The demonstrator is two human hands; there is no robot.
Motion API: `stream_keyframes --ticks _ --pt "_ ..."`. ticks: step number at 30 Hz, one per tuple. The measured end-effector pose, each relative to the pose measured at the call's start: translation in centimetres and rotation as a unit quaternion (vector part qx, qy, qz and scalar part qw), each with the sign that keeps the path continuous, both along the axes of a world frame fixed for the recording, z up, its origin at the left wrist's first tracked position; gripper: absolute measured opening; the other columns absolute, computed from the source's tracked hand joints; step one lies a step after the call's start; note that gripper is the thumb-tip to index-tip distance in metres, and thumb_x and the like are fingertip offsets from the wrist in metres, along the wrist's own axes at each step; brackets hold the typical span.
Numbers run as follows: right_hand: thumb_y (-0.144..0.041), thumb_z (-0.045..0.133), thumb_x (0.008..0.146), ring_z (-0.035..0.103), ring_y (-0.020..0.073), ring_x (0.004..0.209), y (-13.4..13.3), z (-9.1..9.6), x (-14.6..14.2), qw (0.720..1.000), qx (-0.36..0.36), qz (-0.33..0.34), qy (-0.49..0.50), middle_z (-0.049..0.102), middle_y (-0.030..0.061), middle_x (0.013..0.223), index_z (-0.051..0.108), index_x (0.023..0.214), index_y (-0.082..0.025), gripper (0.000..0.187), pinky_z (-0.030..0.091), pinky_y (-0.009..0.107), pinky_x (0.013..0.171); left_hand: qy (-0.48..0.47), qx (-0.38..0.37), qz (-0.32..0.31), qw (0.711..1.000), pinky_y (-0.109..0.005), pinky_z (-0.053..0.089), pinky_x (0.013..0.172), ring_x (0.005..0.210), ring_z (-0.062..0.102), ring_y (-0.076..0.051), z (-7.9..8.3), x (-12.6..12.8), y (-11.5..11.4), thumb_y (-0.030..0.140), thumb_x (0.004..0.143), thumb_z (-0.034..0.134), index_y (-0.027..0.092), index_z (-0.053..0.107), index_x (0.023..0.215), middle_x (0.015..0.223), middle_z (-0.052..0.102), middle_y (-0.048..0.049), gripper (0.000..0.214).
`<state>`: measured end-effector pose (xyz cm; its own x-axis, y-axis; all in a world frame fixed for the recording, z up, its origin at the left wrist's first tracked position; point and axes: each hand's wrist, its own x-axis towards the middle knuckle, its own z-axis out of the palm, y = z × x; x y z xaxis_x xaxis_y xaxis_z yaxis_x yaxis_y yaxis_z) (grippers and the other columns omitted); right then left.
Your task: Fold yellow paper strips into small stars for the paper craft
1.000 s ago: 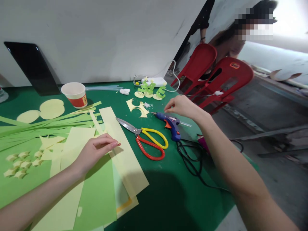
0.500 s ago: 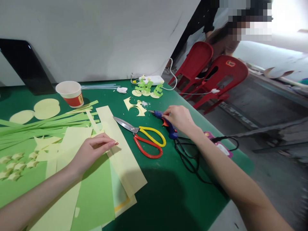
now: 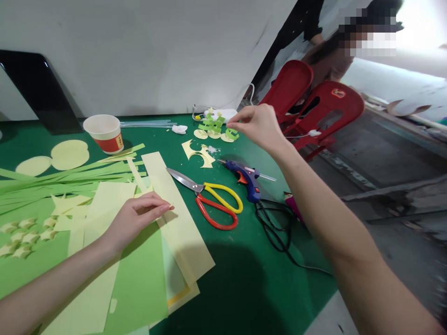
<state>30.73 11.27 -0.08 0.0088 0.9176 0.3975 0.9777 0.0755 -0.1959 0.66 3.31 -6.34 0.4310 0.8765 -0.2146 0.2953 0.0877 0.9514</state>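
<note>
My left hand is closed in a pinch above the pale yellow paper strips, with a tiny pale yellow piece of paper at its fingertips. My right hand reaches to the back of the table, thumb and forefinger slightly apart. Its fingertips are at the rightmost of several curled green paper pieces standing on pale yellow discs; whether they touch is unclear. The blue glue gun lies on its side, a clear glue stick poking out of its back. Scissors with red and yellow handles lie between my hands.
On the left are folded paper stars, green paper strips, yellow ovals and a paper cup. A black tablet-like slab leans on the wall. The gun's black cord loops at right. A person stands behind red chairs.
My right hand has let go of the glue gun and moved up and back to the green paper pieces. The left hand keeps its pinch in nearly the same place.
</note>
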Motion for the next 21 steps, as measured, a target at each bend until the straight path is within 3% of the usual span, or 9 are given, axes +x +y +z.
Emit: stream_keyframes --ticks 3,7,14,21 --pt "-0.017 0.063 0.076 0.061 0.0196 0.076 1.8 -1.1 -0.1 0.998 -0.058 0.009 0.001 0.067 0.0054 0.075 0.070 0.072 -0.014 0.008 0.047 0.032 0.072 -0.001 -0.001 0.000 1.000 -0.026 0.046 0.072 0.075 0.057 -0.015 0.0 0.0 0.0 0.033 0.074 0.064 0.027 0.073 0.071 0.078 0.064 -0.0018 0.012" --pt "-0.031 0.054 0.087 0.059 0.0177 0.089 3.0 -2.7 0.2 0.995 -0.102 -0.003 0.012 0.061 0.0055 0.101 0.060 0.100 -0.014 0.022 0.050 0.036 0.078 -0.003 0.000 0.003 1.000 -0.027 0.046 0.073 0.076 0.057 -0.016 -0.1 0.1 0.0 0.034 0.074 0.064 0.026 0.073 0.072 0.080 0.065 -0.0027 0.013" --pt "-0.030 0.052 0.088 0.059 0.0170 0.090 2.8 -3.3 0.5 0.976 -0.192 0.054 0.085 0.058 0.0070 0.107 0.055 0.109 -0.014 0.027 0.051 0.036 0.076 -0.012 -0.005 0.010 1.000 -0.030 0.048 0.075 0.078 0.059 -0.018 -0.4 0.0 0.0 0.035 0.074 0.064 0.025 0.073 0.073 0.082 0.067 -0.0040 0.014" --pt "-0.030 0.052 0.088 0.059 0.0174 0.090 1.9 -3.5 0.0 0.958 -0.237 0.032 0.156 0.058 0.0069 0.107 0.054 0.110 -0.013 0.028 0.052 0.036 0.076 -0.004 -0.007 0.027 1.000 -0.028 0.048 0.068 0.078 0.061 -0.018 -0.3 -0.1 -0.3 0.039 0.073 0.065 0.024 0.072 0.074 0.083 0.070 -0.0039 0.017"
